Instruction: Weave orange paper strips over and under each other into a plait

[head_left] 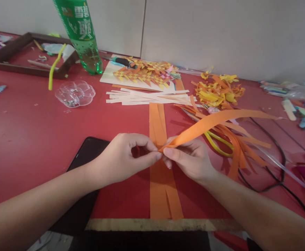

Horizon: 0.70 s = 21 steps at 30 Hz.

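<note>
Green plastic forms the labelled bottle [81, 42] standing at the upper left in the head view, with droplets or bubbles seen in its lower part. Farther left, scraps and 1 yellow stick [53, 68] are bordered or crossed by a dark tray-like frame [16, 68]. Small bits are held in a clear flower-shaped dish [86, 98] below the bottle.

At the centre, 1 orange strip [207, 124] is pinched at its folded end between the thumb and fingers of the left hand [126, 157] and those of the right hand [192, 160]. The fingertips are nearly together; the strip's long part is arched over the right hand toward the right edge.

Flat orange strips [162, 191] are laid beneath the hands on the red table [24, 139]. A dark flat object [85, 158] is partly covered by the left forearm. Pale strips [147, 97], a woven orange-yellow piece [142, 74] and a scrap pile [219, 91] are spread above; yellow-handled scissors [210, 143] and a black cable [283, 160] are seen at right. The table is backed by a pale wall [220, 35].
</note>
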Available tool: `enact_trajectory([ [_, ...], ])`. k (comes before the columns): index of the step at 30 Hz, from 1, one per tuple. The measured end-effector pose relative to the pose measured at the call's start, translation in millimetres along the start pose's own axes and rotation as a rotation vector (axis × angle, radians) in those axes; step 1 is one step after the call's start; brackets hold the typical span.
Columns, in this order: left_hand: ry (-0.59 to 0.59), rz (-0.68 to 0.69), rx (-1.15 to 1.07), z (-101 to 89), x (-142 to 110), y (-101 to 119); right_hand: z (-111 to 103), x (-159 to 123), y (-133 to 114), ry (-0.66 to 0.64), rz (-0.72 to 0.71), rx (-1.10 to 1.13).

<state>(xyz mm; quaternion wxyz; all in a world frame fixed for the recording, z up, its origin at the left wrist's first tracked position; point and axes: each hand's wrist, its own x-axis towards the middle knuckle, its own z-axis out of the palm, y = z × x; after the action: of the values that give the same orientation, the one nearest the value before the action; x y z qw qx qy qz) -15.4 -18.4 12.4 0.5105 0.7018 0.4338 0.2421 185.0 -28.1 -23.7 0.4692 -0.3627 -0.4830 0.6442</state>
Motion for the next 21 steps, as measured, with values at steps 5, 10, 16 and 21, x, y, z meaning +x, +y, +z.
enact_trajectory([
  [5,0.013,-0.024,0.004,0.2,2.1,-0.5,-1.3,2.5,0.5,0.035,-0.02,0.015],
  [10,-0.001,-0.067,0.0,-0.2,2.9,-1.6,-2.4,3.0,0.4,0.06,-0.009,0.023],
  [16,-0.027,-0.02,0.098,-0.2,2.9,0.5,-0.8,2.7,-3.8,-0.002,0.011,-0.047],
  [21,-0.01,-0.052,0.07,0.6,3.1,-1.9,0.1,3.2,-3.7,-0.011,0.021,-0.043],
])
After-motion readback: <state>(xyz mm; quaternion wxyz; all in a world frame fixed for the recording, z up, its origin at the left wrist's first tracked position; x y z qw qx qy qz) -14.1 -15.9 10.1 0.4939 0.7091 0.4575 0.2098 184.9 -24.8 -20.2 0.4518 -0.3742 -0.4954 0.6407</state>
